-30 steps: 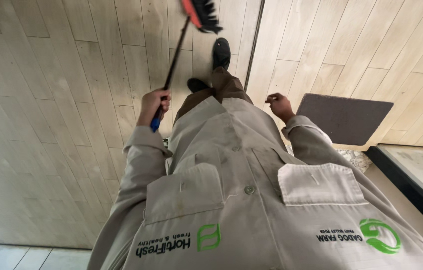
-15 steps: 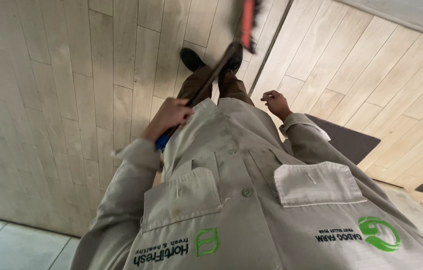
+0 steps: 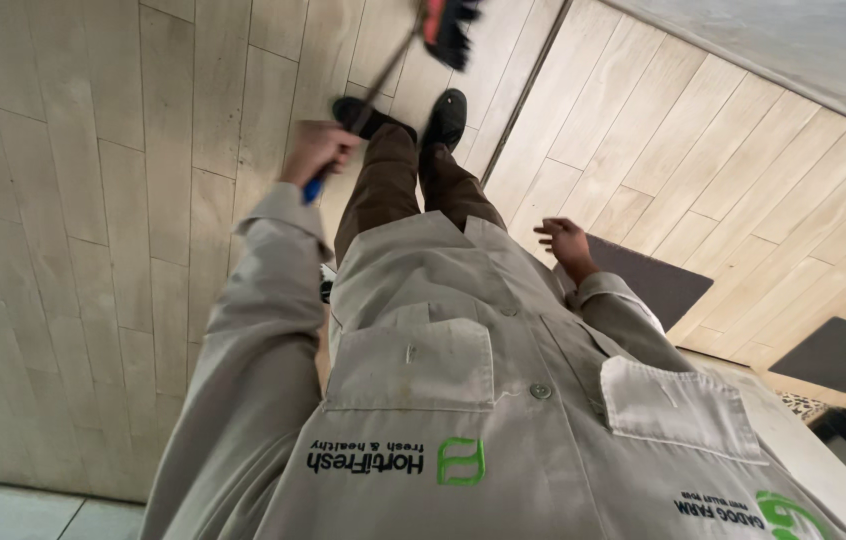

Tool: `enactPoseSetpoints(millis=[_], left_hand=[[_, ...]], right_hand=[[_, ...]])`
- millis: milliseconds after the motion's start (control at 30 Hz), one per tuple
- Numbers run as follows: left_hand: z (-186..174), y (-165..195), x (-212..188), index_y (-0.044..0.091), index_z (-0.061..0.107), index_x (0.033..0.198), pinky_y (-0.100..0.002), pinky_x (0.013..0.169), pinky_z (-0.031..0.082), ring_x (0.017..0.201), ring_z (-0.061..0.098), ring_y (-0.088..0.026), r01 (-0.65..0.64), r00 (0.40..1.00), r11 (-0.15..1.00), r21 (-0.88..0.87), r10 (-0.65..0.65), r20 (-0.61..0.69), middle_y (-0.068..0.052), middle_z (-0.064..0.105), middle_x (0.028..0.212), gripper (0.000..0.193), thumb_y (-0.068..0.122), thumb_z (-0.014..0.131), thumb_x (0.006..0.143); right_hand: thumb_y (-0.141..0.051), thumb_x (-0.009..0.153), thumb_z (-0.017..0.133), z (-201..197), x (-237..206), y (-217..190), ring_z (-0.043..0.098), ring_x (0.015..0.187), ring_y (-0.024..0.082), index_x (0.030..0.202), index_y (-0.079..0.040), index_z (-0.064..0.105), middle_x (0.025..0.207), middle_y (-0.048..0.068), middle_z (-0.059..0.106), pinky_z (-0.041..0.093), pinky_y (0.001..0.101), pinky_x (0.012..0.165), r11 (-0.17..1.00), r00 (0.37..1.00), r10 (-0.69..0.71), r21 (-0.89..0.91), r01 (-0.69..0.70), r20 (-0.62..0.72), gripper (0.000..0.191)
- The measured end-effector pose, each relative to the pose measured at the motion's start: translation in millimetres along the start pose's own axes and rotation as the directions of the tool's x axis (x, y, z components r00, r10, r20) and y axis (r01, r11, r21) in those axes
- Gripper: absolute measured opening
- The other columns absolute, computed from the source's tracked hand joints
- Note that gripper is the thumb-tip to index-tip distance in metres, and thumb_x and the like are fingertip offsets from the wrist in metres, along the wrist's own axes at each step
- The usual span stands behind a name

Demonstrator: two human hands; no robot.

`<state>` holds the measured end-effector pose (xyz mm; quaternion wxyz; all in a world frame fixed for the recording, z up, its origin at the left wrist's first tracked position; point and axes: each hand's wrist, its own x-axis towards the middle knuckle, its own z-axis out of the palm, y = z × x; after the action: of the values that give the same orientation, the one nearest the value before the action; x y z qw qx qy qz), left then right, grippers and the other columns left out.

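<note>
Left hand (image 3: 315, 150) fisted on broom (image 3: 448, 28) handle; right hand (image 3: 565, 242) loosely open, empty

Left arm is stretched forward and down in a beige sleeve, left hand (image 3: 315, 150) curled into a tight fist, knuckles up. Right arm is bent at the elbow and held out to the side, right hand (image 3: 565, 240) hanging loose with fingers spread, gripping nothing. Both feet point forward, close together.
</note>
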<state>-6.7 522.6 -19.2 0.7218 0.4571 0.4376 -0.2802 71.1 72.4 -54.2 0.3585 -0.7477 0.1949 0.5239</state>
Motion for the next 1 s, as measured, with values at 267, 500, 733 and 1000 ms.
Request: enactPoseSetpoints(millis=[267, 500, 733, 1000], left_hand=[[-112, -10, -41, 0.005, 0.064, 0.082, -0.022, 0.044, 0.040, 0.051, 0.051, -0.005, -0.006, 0.927, 0.953, -0.304, -0.108, -0.359, 0.000, 0.061, 0.069, 0.016, 0.011, 0.070, 0.096], [-130, -37, -27, -0.003, 0.070, 0.084, -0.028, 0.047, 0.051, 0.055, 0.063, -0.012, -0.160, 0.830, 0.826, 0.540, 0.408, -0.380, -0.010, 0.071, 0.077, 0.009, 0.005, 0.070, 0.088], [-35, -83, -146, -0.008, 0.063, 0.117, -0.041, 0.050, 0.059, 0.053, 0.072, -0.029, 0.209, 0.874, 0.946, 0.247, -0.068, -0.480, -0.025, 0.073, 0.074, 0.036, 0.009, 0.066, 0.086], [27, -45, 7, 0.017, 0.072, 0.065, -0.036, 0.050, 0.051, 0.060, 0.068, -0.020, -0.436, 0.503, -0.382, 0.815, 0.647, 0.572, -0.001, 0.069, 0.063, 0.019, 0.032, 0.069, 0.077]], right_hand=[[-0.026, 0.103, 0.058, 14, -15, 6, 0.071, 0.105, 0.022, 0.132, 0.001, 0.063, 0.122, 0.014, 0.074, 0.056, 0.0371, 0.092, 0.988, 0.991, 0.123, -0.091, -0.127, -0.055, 0.040], [-0.026, 0.101, 0.059, 41, 9, -78, 0.068, 0.108, 0.023, 0.132, -0.003, 0.066, 0.124, 0.011, 0.071, 0.054, 0.0370, 0.093, 0.989, 0.998, -0.038, -0.145, 0.031, -0.047, 0.039], [-0.030, 0.105, 0.053, 76, 25, -144, 0.066, 0.109, 0.018, 0.137, -0.006, 0.057, 0.128, 0.009, 0.070, 0.055, 0.0321, 0.092, 0.949, 0.954, -0.226, -0.178, 0.262, 0.199, 0.041], [-0.035, 0.105, 0.056, 119, 24, -179, 0.064, 0.110, 0.017, 0.144, -0.011, 0.058, 0.126, 0.013, 0.069, 0.050, 0.0304, 0.094, 0.774, 0.888, -0.156, -0.505, 0.382, 0.433, 0.045]])
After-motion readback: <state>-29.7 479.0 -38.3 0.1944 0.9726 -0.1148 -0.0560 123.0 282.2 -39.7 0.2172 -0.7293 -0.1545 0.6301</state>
